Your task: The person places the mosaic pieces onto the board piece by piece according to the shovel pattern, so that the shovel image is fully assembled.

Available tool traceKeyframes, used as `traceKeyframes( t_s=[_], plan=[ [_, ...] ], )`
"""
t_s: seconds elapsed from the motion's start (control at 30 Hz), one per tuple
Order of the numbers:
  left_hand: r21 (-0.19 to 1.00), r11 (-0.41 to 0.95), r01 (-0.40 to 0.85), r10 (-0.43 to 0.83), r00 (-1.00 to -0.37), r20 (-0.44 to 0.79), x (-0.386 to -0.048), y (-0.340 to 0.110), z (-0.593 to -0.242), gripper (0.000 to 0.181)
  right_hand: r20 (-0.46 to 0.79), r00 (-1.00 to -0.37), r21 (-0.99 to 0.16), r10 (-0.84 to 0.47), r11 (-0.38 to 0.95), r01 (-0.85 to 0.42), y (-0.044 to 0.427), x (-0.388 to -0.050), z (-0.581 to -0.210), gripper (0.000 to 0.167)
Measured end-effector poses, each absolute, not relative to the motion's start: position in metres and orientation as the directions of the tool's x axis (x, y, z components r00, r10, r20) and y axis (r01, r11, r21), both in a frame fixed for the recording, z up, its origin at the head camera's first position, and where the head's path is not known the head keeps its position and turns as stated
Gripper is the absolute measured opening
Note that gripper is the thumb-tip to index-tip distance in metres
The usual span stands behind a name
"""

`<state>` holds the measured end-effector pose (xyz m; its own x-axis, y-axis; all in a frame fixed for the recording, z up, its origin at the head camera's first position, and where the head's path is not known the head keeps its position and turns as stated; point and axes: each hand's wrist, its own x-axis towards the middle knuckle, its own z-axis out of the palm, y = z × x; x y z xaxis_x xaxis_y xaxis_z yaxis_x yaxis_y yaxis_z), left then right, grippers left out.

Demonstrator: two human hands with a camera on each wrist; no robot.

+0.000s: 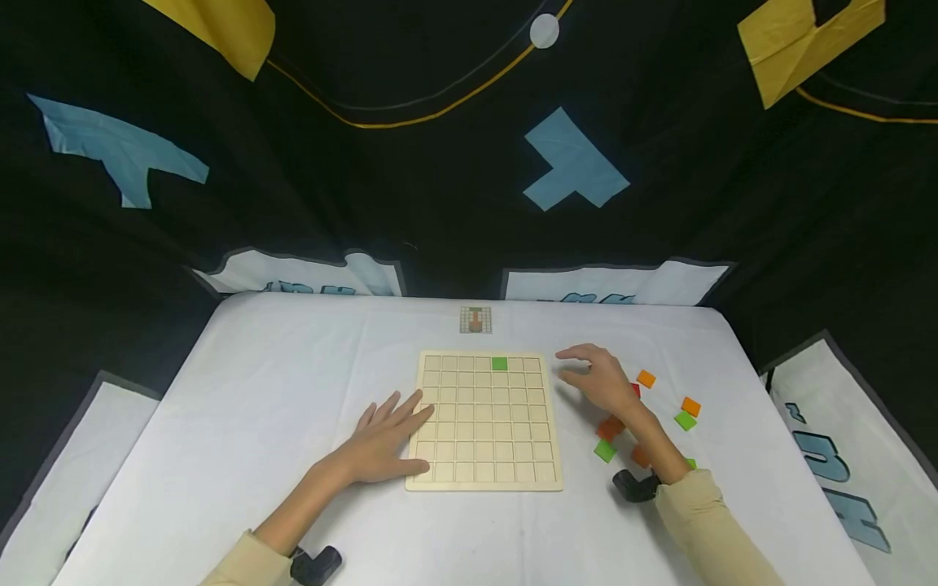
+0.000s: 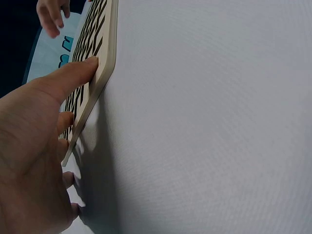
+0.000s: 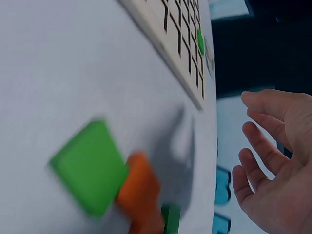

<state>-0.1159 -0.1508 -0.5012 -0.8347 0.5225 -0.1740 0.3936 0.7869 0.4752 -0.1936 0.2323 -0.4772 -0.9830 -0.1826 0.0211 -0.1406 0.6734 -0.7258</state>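
Note:
A pale wooden grid board (image 1: 484, 480) lies flat on the table, with one green square tile (image 1: 499, 364) in its top row. My left hand (image 1: 384, 443) rests on the board's left edge, fingers spread; in the left wrist view the thumb (image 2: 73, 78) touches the board's rim. Past the board's right edge my right hand (image 1: 597, 378) hovers above the cloth with loosely bent fingers and nothing between them. Beneath and beside it lie loose tiles: a green tile (image 3: 92, 168), an orange tile (image 3: 139, 187) and a red tile (image 1: 635, 390), partly hidden by the hand.
A small printed picture card (image 1: 475, 320) lies behind the board. Further right are an orange tile (image 1: 691, 406) and a green tile (image 1: 685, 421). The table wears a white cloth (image 1: 293, 358); a dark curtain (image 1: 440, 195) with blue and yellow shapes hangs behind.

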Motion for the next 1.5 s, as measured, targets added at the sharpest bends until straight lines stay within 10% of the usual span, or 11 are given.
traceKeyframes(
  t_s=[1.5],
  plan=[
    [0.479, 0.786, 0.390, 0.521, -0.835, -0.176, -0.116, -0.150, -0.502, 0.084, -0.107, -0.991, -0.686, -0.079, 0.728, 0.016, 0.307, -0.147, -0.501, 0.029]
  ],
)
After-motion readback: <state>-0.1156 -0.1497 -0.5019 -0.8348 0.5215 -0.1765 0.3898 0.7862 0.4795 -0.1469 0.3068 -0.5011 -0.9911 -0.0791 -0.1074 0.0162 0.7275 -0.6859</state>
